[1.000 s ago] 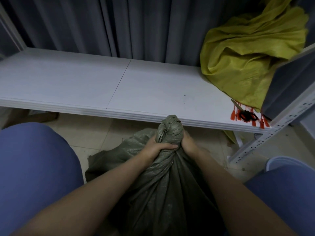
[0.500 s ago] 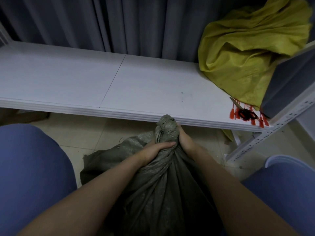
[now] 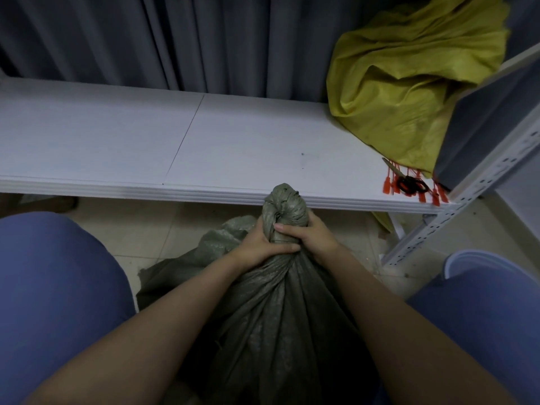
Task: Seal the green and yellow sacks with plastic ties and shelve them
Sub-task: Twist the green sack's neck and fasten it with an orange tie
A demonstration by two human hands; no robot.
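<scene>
Both your hands are clamped round the twisted neck of the dull green woven plastic sack (image 3: 277, 317), which stands on the pale tiled floor (image 3: 152, 226) between your blue-trousered knees (image 3: 58, 287). Your left hand (image 3: 255, 247) wraps the neck from the left, fingers curled across the front. Your right hand (image 3: 314, 238) grips just above it from the right, thumb laid over the gathered fabric. The bunched top of the sack pokes up above your fists, level with the front edge of the white shelf board (image 3: 117, 135). The sack bulges full, but what fills it is hidden.

The crumpled yellow woven sack (image 3: 409, 92) slumps on the right end of that shelf, against the grey curtain (image 3: 204, 39); you cannot tell what it holds. Just in front of it, at the shelf's right front corner, lie the orange plastic ties (image 3: 387, 187) with black-handled scissors (image 3: 410, 184) resting on them, beside the white perforated metal upright (image 3: 467, 206).
</scene>
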